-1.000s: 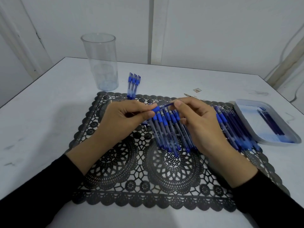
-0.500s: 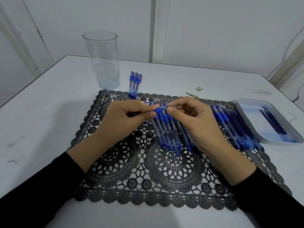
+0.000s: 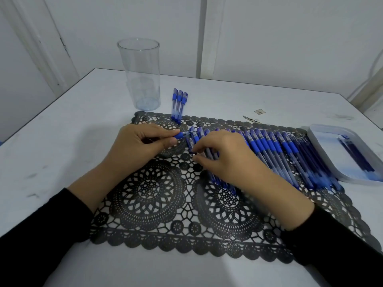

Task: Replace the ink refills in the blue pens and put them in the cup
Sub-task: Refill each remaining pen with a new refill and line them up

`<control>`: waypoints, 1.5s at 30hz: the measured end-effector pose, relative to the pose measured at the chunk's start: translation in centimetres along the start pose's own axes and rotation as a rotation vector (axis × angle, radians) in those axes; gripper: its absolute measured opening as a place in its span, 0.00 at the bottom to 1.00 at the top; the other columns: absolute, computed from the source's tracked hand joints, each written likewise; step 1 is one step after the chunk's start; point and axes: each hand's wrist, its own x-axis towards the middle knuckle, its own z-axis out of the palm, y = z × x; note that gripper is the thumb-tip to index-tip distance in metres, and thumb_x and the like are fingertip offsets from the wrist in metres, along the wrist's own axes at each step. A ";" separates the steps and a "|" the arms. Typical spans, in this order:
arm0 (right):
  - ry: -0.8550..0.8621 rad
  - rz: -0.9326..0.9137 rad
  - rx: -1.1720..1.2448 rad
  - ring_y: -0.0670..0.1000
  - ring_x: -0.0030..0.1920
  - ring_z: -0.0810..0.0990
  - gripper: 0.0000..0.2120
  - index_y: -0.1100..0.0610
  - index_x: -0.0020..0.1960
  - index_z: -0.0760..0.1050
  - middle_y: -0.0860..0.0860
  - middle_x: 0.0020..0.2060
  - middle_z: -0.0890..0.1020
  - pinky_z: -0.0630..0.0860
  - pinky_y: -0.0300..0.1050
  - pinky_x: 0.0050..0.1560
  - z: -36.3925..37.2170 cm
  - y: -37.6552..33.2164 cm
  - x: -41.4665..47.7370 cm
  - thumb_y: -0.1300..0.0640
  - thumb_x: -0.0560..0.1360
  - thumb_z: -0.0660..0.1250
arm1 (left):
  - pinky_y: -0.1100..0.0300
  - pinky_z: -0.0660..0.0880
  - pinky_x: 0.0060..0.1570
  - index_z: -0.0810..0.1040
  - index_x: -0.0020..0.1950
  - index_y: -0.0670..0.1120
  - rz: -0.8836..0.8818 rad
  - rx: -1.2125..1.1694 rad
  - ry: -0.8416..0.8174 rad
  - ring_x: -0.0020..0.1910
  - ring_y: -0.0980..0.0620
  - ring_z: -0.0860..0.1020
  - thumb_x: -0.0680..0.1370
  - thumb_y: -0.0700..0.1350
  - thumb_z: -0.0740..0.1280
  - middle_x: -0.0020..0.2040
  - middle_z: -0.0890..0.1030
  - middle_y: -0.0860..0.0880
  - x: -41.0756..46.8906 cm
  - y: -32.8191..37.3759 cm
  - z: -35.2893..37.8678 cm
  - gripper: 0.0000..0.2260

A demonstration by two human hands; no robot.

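Note:
My left hand [image 3: 143, 145] grips a blue pen [image 3: 182, 135] by its barrel, the blue grip section sticking out to the right. My right hand [image 3: 226, 156] pinches a small part [image 3: 194, 155] between thumb and fingertips just below that pen, low over the mat. A long row of blue pens [image 3: 271, 150] lies on the black lace mat [image 3: 165, 204], partly hidden under my right hand. Three capped blue pens [image 3: 179, 104] lie side by side at the mat's far edge. The clear plastic cup [image 3: 141, 75] stands upright at the back left, with nothing in it.
A white tray [image 3: 323, 154] at the right edge holds dark blue refills [image 3: 356, 156]. A small metal piece [image 3: 251, 120] and a paper scrap [image 3: 259, 111] lie on the white table [image 3: 62, 141] beyond the mat. Walls close behind the table.
My right hand has come off the pen's tip and dropped toward the mat with a small part. The left hand still holds the pen, shifted slightly left.

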 end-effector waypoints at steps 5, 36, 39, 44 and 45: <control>-0.050 -0.022 -0.180 0.54 0.50 0.75 0.08 0.56 0.52 0.82 0.51 0.45 0.81 0.72 0.53 0.56 1.1 -0.7 0.3 0.53 0.77 0.69 | 0.68 0.77 0.52 0.85 0.53 0.54 -0.022 0.027 0.007 0.47 0.60 0.83 0.71 0.48 0.74 0.47 0.86 0.59 -0.5 -0.1 -0.6 0.11; 0.265 0.105 0.186 0.28 0.40 0.72 0.07 0.55 0.51 0.82 0.34 0.35 0.73 0.64 0.22 0.40 -1.0 -0.8 0.0 0.61 0.78 0.66 | 0.72 0.75 0.47 0.84 0.53 0.55 0.046 0.051 -0.022 0.45 0.61 0.83 0.71 0.43 0.75 0.46 0.85 0.61 -0.7 -0.1 -0.4 0.12; 0.265 0.079 0.180 0.28 0.40 0.71 0.07 0.55 0.51 0.83 0.34 0.34 0.72 0.65 0.22 0.41 -0.8 -0.8 -0.1 0.62 0.78 0.67 | 0.72 0.74 0.45 0.85 0.54 0.51 0.076 0.053 -0.033 0.43 0.60 0.83 0.71 0.46 0.75 0.44 0.85 0.58 -0.8 0.0 -0.2 0.12; 0.214 0.023 0.116 0.28 0.42 0.70 0.06 0.55 0.50 0.82 0.34 0.38 0.72 0.63 0.22 0.43 -0.3 -0.8 0.2 0.61 0.78 0.66 | 0.70 0.76 0.46 0.85 0.55 0.47 0.110 0.064 -0.056 0.43 0.59 0.83 0.71 0.47 0.74 0.45 0.85 0.56 -0.9 0.0 0.1 0.13; 0.202 0.026 0.125 0.29 0.42 0.71 0.06 0.55 0.51 0.82 0.35 0.38 0.73 0.63 0.22 0.43 -0.2 -0.8 0.2 0.61 0.79 0.65 | 0.69 0.77 0.46 0.85 0.55 0.46 0.117 0.070 -0.058 0.43 0.58 0.83 0.71 0.47 0.74 0.45 0.85 0.56 -0.9 0.0 0.1 0.13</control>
